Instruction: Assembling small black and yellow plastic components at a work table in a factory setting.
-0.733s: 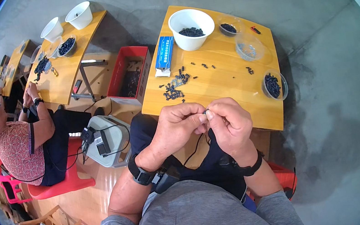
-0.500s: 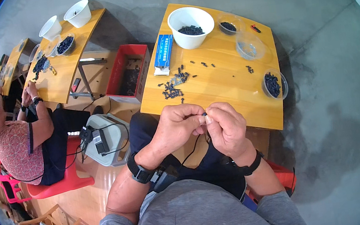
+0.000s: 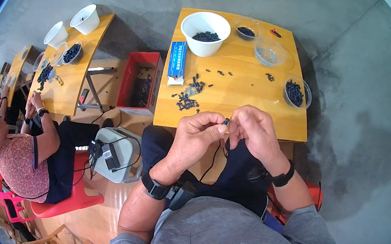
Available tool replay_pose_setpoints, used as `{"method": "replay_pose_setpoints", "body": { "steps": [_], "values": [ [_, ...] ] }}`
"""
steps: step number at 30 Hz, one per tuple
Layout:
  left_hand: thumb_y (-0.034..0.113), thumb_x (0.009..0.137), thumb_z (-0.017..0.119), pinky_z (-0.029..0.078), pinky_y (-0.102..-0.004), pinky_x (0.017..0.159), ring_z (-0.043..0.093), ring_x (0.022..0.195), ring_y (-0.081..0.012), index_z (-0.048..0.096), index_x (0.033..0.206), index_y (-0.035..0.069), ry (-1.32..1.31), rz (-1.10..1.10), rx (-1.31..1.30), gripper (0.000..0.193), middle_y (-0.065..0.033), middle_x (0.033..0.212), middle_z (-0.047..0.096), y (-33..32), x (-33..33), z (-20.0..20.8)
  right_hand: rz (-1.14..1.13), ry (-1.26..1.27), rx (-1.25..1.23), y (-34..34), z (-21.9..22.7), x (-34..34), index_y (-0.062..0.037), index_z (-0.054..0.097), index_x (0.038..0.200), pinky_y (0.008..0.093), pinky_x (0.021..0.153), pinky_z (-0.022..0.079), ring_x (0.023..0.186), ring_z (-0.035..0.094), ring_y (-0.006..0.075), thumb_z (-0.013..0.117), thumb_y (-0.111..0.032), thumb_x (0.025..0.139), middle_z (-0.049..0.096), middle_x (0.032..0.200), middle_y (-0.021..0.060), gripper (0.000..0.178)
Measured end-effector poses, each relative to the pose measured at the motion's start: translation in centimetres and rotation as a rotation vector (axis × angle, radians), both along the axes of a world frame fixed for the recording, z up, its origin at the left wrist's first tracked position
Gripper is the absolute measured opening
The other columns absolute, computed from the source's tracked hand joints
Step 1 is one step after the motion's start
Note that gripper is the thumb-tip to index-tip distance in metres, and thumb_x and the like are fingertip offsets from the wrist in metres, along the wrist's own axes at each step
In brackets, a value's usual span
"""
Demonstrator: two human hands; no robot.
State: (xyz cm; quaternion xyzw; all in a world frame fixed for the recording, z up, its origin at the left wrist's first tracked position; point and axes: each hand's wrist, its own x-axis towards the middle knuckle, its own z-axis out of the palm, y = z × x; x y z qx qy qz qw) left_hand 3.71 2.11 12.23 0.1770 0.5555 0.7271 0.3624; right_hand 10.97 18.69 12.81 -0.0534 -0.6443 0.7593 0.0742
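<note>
Above the near edge of the table, my left hand [image 3: 193, 141] pinches a small black plastic piece [image 3: 226, 121] between thumb and forefinger. My right hand [image 3: 258, 135] is just to its right, fingers curled together and slightly blurred; whatever they grip is hidden. Beyond my left hand lies a loose pile of small black pieces [image 3: 186, 101], with small clear parts among them. A clear round tub [image 3: 307, 94] of black pieces stands at the table's right edge. Farther back is a white bowl [image 3: 205, 48] partly filled with black pieces.
A blue box [image 3: 178, 59] lies beside the bowl. Two more clear tubs, one with clear parts [image 3: 268, 54], stand back right near a red-and-black tool [image 3: 276, 33]. A red carton [image 3: 134, 98] and grey stool [image 3: 115, 158] are left; a co-worker [image 3: 21, 161] sits beyond.
My right hand has pulled a little away from my left and turned, its fingers off the black piece. The black piece stays in my left fingertips and shows more clearly.
</note>
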Motion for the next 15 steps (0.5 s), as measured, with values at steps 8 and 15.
{"method": "replay_pose_setpoints", "body": {
  "steps": [8,15],
  "values": [
    [-0.004,0.082,0.063,0.037,-0.0315,0.098,0.047,0.115,-0.0189,0.066,0.089,0.002,0.136,0.041,0.175,0.010,-0.0110,0.119,0.054,0.6,0.3,-0.9,0.401,-0.356,-0.437,0.8,-0.8,-0.4,0.0019,0.055,0.072,0.0236,0.033,0.043,0.037,0.051,0.0137,0.038,-0.057,0.093,0.055,0.057,0.0077,0.066],
    [-0.003,0.082,0.062,0.037,-0.0328,0.098,0.049,0.113,-0.0181,0.066,0.088,0.003,0.010,-0.002,0.211,0.009,-0.0118,0.122,0.053,0.4,0.2,-0.6,0.552,-0.410,-0.626,0.5,-1.6,-0.8,0.0014,0.054,0.069,0.0257,0.030,0.042,0.034,0.049,0.0136,0.041,-0.057,0.093,0.054,0.056,0.0080,0.064]
  ]
}}
